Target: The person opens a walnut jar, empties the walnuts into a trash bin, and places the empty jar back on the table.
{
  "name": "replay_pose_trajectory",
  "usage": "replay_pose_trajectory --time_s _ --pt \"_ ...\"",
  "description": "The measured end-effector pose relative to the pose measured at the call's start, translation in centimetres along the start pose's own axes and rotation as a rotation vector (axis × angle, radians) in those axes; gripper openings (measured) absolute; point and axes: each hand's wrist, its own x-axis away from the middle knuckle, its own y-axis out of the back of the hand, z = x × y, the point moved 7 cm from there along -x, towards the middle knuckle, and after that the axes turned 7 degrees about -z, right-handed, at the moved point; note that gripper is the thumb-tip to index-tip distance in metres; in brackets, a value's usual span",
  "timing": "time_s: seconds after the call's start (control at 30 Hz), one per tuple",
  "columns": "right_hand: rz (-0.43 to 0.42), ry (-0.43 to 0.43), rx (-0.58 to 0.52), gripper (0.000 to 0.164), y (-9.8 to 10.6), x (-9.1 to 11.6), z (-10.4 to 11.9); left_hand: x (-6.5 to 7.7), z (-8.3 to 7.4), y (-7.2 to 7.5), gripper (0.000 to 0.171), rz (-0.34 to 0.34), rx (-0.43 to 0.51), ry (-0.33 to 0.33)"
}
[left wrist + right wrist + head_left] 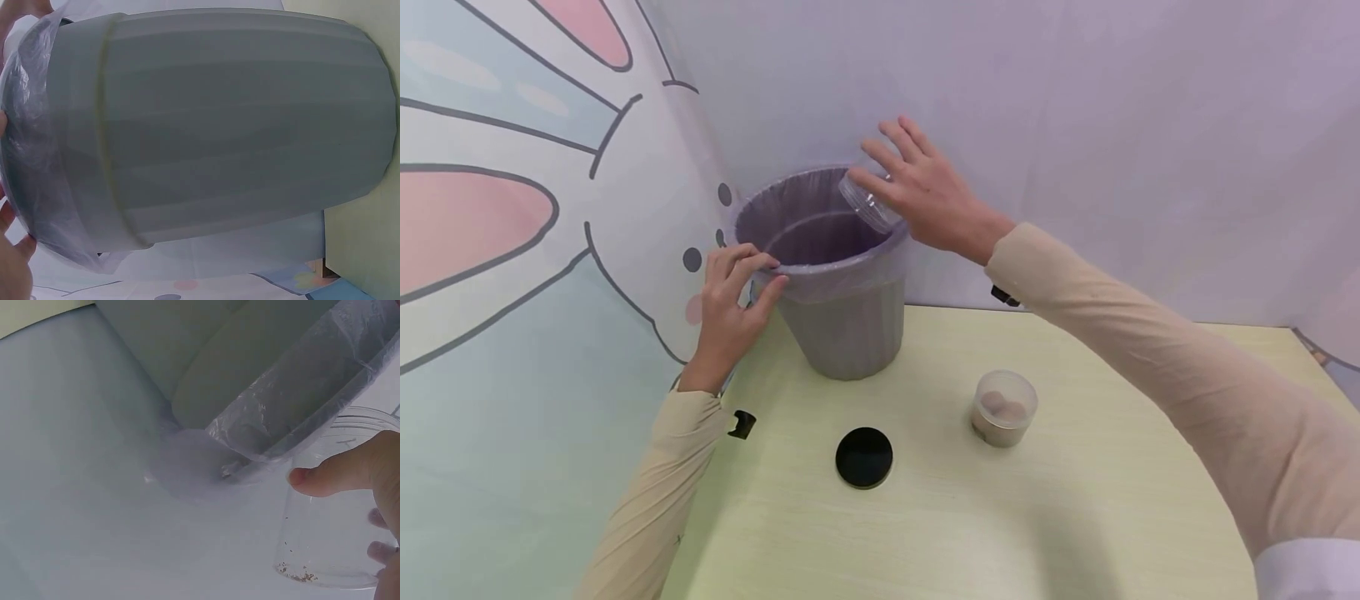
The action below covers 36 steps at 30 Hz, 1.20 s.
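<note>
A grey trash can lined with a thin translucent bag stands at the back of the table. My left hand pinches its near left rim, thumb outside and fingertips over the edge. Above the far right rim, my right hand grips a clear plastic jar, tilted with its threaded mouth toward the can. Brown crumbs lie at the jar's bottom in the right wrist view. The left wrist view shows the can's ribbed side and the bag folded over the rim.
On the pale table lie a round black lid and, to its right, a small clear tub with brownish round pieces inside. A cartoon-printed sheet hangs at the left, and a plain pale sheet covers the back.
</note>
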Motion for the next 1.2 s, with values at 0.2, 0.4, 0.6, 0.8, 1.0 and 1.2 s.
replay_pose_trajectory --time_s 0.2,0.4,0.6,0.8,1.0,1.2 --pt "-0.048 -0.086 -0.046 0.067 0.8 0.5 -1.0 0.0 0.2 -0.1 0.025 -0.001 0.006 0.006" --pt "-0.127 -0.177 -0.094 0.065 2.0 1.3 -2.0 -0.2 0.4 -0.3 0.025 0.005 0.012 0.003" --pt "-0.124 -0.243 -0.101 0.068 2.5 2.1 -2.7 -0.4 0.5 -0.4 0.023 -0.003 0.009 0.008" --pt "-0.059 -0.331 -0.130 0.081 2.5 3.2 -3.3 -0.4 0.7 -0.5 0.022 -0.003 0.005 0.007" --pt "-0.029 -0.432 -0.221 0.089 2.3 4.3 -3.8 -0.4 1.0 -0.5 0.023 -0.007 0.003 0.001" --pt "-0.025 -0.517 -0.304 0.092 2.3 5.2 -3.7 -0.8 -0.3 -0.1 0.020 -0.020 0.002 0.015"
